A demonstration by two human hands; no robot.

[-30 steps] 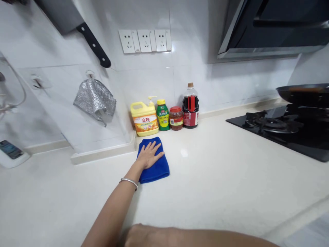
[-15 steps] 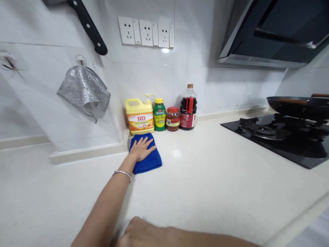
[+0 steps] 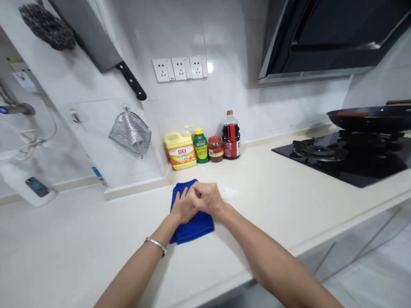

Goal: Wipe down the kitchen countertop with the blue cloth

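A folded blue cloth [image 3: 195, 227] lies on the white countertop, below a row of bottles. My left hand [image 3: 183, 208], with a silver bangle at the wrist, rests flat on it, fingers stretched out. My right hand [image 3: 208, 197] is curled closed over the cloth, against the thumb side of my left hand; whatever its fingers may pinch is hidden. Just beyond the cloth stand a yellow detergent jug [image 3: 181, 152] with a pump, a green bottle [image 3: 201, 147], a red-lidded jar [image 3: 215, 149] and a bottle of dark sauce [image 3: 231, 139].
At right are a black gas hob [image 3: 321, 160], a wok [image 3: 369, 117] and a range hood [image 3: 321, 42] above. A cleaver [image 3: 96, 42] and a silver mesh cloth [image 3: 131, 131] hang on the wall at left. A white bottle [image 3: 32, 188] is at far left.
My right hand has risen from the bottom edge to the cloth, beside my left hand. Cloth and left hand have come nearer, away from the detergent jug. The view has shifted.
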